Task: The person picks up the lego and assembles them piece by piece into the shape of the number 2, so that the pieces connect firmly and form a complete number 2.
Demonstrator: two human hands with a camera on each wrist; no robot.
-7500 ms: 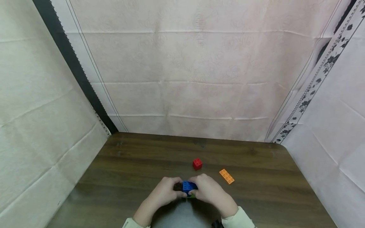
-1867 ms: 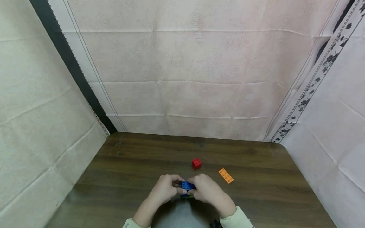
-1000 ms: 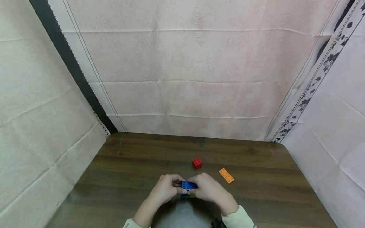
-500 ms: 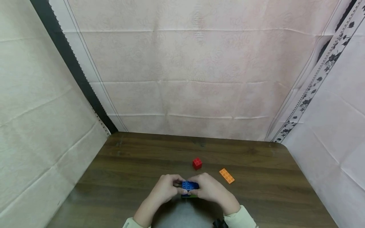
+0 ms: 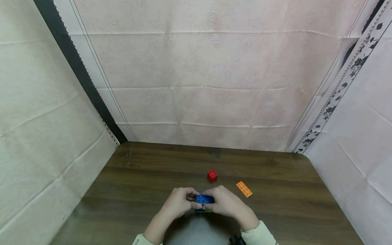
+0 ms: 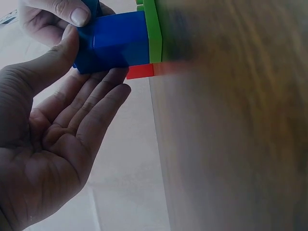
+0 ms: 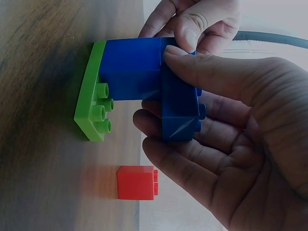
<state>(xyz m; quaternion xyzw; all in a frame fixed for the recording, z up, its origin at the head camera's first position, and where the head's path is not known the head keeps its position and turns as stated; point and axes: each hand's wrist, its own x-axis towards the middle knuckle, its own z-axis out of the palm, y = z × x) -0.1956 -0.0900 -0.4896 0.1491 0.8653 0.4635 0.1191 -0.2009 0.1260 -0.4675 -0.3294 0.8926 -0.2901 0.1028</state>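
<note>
A light green plate (image 7: 89, 96) stands on the table with a blue block (image 7: 130, 62) on one end. A darker blue brick (image 7: 179, 103) lies across the top of that block and overhangs the plate's bare studs. My right hand (image 7: 250, 120) pinches the overhanging brick between thumb and fingers. My left hand (image 6: 53, 130) holds the blue block (image 6: 118, 41) with its thumb at the upper brick and fingertips along the side. In the head view, my left hand (image 5: 179, 204) and right hand (image 5: 226, 206) meet around the blue bricks (image 5: 204, 199), covering part of them.
A red brick (image 5: 212, 176) sits just beyond the hands on the wooden table (image 5: 147, 173). An orange plate (image 5: 244, 189) lies to the right of it. Pale cloth (image 5: 214, 68) hangs behind the table and on both sides. A black object (image 5: 237, 240) is by the right sleeve.
Since the oldest frame, the held bricks and both hands have shifted only slightly, and more of the blue brick's top shows between them. Over the last second almost nothing differs.
</note>
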